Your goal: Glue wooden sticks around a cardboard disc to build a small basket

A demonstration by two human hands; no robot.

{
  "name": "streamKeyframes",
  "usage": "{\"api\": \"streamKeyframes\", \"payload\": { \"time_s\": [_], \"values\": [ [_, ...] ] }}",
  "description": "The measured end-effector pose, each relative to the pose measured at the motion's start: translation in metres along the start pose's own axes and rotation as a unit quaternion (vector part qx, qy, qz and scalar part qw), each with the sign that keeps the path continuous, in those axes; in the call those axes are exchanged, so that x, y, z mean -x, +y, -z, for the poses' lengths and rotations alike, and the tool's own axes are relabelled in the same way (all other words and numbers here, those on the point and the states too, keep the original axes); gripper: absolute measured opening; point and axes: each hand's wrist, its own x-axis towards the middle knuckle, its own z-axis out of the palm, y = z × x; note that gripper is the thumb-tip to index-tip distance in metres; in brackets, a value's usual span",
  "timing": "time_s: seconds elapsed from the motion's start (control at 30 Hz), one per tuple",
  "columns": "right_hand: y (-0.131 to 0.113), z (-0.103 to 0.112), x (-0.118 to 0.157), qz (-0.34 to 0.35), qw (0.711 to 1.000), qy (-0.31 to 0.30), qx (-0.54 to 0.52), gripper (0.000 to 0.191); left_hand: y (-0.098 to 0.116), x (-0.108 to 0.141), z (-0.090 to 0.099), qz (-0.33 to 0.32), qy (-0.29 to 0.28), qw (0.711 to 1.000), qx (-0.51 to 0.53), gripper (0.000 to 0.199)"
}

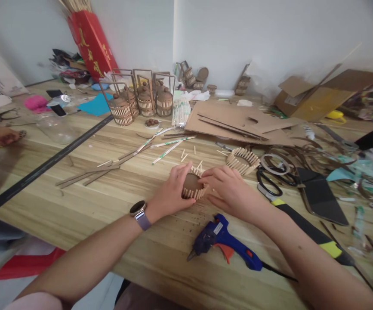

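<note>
A small round basket (pixel 193 182) with a brown base and short wooden sticks standing around its edge rests on the table between my hands. My left hand (pixel 171 191), with a watch on the wrist, is wrapped round its left side, thumb at the front. On the right side, the fingers of my right hand (pixel 228 189) close in at the rim; their tips are partly hidden among the sticks. Just in front lies a blue glue gun (pixel 226 241), its nozzle pointing left. Several loose cut sticks (pixel 183 156) lie behind the basket.
A second stick ring (pixel 242 160), scissors (pixel 270 183), tape roll (pixel 275 164), phone (pixel 322 196) and a black-yellow tool (pixel 305 228) crowd the right. Finished lidded baskets (pixel 147 101) and cardboard (pixel 234 122) stand behind. Brown strips (pixel 99 172) lie left; another person's hand (pixel 5 134) is far left.
</note>
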Motion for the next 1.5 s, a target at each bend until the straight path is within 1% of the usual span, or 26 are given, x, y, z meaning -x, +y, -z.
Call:
{"api": "streamKeyframes", "payload": {
  "time_s": [0.03, 0.07, 0.1, 0.13, 0.17, 0.2, 0.27, 0.3, 0.37, 0.4, 0.47, 0.5, 0.53, 0.57, 0.63, 0.73, 0.8, 0.9, 1.1, 1.2, 1.3, 1.37, 1.4, 1.43, 1.5],
  "values": [
    [0.000, 0.005, 0.007, -0.010, 1.000, 0.013, -0.007, 0.024, 0.000, 0.000, 0.000, -0.004, 0.001, 1.000, -0.002, 0.108],
    [0.000, 0.010, 0.015, -0.024, 0.999, 0.018, -0.010, 0.021, -0.001, 0.001, 0.000, -0.009, 0.003, 1.000, -0.004, 0.109],
    [-0.002, 0.014, 0.024, -0.042, 0.999, 0.008, -0.010, 0.016, -0.002, 0.001, 0.000, -0.012, 0.004, 1.000, -0.005, 0.109],
    [-0.005, 0.018, 0.034, -0.059, 0.998, -0.014, -0.012, 0.011, -0.002, 0.002, 0.000, -0.015, 0.005, 1.000, -0.005, 0.110],
    [-0.008, 0.021, 0.044, -0.072, 0.996, -0.048, -0.026, 0.013, -0.003, 0.002, 0.000, -0.015, 0.006, 1.000, -0.005, 0.111],
    [-0.012, 0.023, 0.054, -0.088, 0.991, -0.084, -0.048, 0.019, -0.003, 0.002, 0.000, -0.015, 0.006, 1.000, -0.003, 0.111],
    [-0.018, 0.022, 0.074, -0.124, 0.980, -0.126, -0.088, 0.025, -0.003, 0.003, 0.000, -0.010, 0.008, 1.000, 0.003, 0.111],
    [-0.019, 0.019, 0.083, -0.143, 0.975, -0.131, -0.107, 0.025, -0.003, 0.003, 0.001, -0.008, 0.008, 1.000, 0.006, 0.111],
    [-0.015, 0.010, 0.097, -0.192, 0.964, -0.124, -0.138, 0.023, -0.003, 0.003, 0.001, -0.008, 0.012, 1.000, 0.009, 0.111],
    [-0.011, 0.004, 0.102, -0.215, 0.960, -0.105, -0.143, 0.020, -0.003, 0.003, 0.001, -0.009, 0.016, 1.000, 0.009, 0.111],
    [0.003, -0.006, 0.108, -0.251, 0.958, -0.043, -0.131, 0.014, -0.004, 0.003, 0.001, -0.011, 0.026, 1.000, 0.010, 0.111],
    [0.011, -0.011, 0.108, -0.262, 0.958, -0.015, -0.116, 0.018, -0.004, 0.002, 0.001, -0.009, 0.033, 0.999, 0.013, 0.110],
    [0.018, -0.015, 0.106, -0.269, 0.957, 0.002, -0.107, 0.020, -0.005, 0.002, 0.002, -0.004, 0.039, 0.999, 0.017, 0.110],
    [0.025, -0.019, 0.103, -0.262, 0.958, 0.008, -0.115, 0.020, -0.005, 0.002, 0.002, 0.001, 0.045, 0.999, 0.021, 0.109],
    [0.035, -0.024, 0.094, -0.232, 0.962, -0.005, -0.145, 0.013, -0.006, 0.002, 0.004, 0.009, 0.058, 0.998, 0.026, 0.109],
    [0.044, -0.028, 0.075, -0.210, 0.965, -0.002, -0.160, 0.014, -0.007, 0.003, 0.007, 0.009, 0.087, 0.996, 0.022, 0.106],
    [0.046, -0.029, 0.060, -0.199, 0.966, -0.002, -0.165, 0.013, -0.008, 0.002, 0.010, 0.007, 0.105, 0.994, 0.017, 0.103],
    [0.050, -0.032, 0.034, -0.171, 0.968, -0.020, -0.180, 0.012, -0.010, 0.001, 0.014, 0.011, 0.130, 0.991, 0.015, 0.099],
    [0.057, -0.047, -0.029, -0.142, 0.973, -0.036, -0.181, 0.016, -0.016, -0.003, 0.023, 0.023, 0.190, 0.982, 0.009, 0.094],
    [0.057, -0.056, -0.059, -0.134, 0.974, -0.036, -0.178, 0.015, -0.016, -0.003, 0.025, 0.025, 0.199, 0.980, 0.007, 0.092],
    [0.055, -0.060, -0.081, -0.133, 0.975, -0.034, -0.177, 0.014, -0.016, -0.003, 0.024, 0.029, 0.197, 0.980, 0.002, 0.092],
    [0.054, -0.055, -0.085, -0.142, 0.974, -0.023, -0.176, 0.013, -0.017, -0.003, 0.024, 0.027, 0.200, 0.979, -0.001, 0.092],
    [0.054, -0.050, -0.082, -0.149, 0.973, -0.016, -0.174, 0.011, -0.017, -0.003, 0.024, 0.025, 0.201, 0.979, -0.002, 0.092],
    [0.054, -0.042, -0.075, -0.158, 0.972, -0.005, -0.172, 0.008, -0.018, -0.003, 0.023, 0.024, 0.201, 0.979, -0.002, 0.093],
    [0.050, -0.021, -0.049, -0.177, 0.970, 0.004, -0.168, 0.006, -0.018, -0.003, 0.023, 0.028, 0.196, 0.980, 0.000, 0.094]
  ]
}}
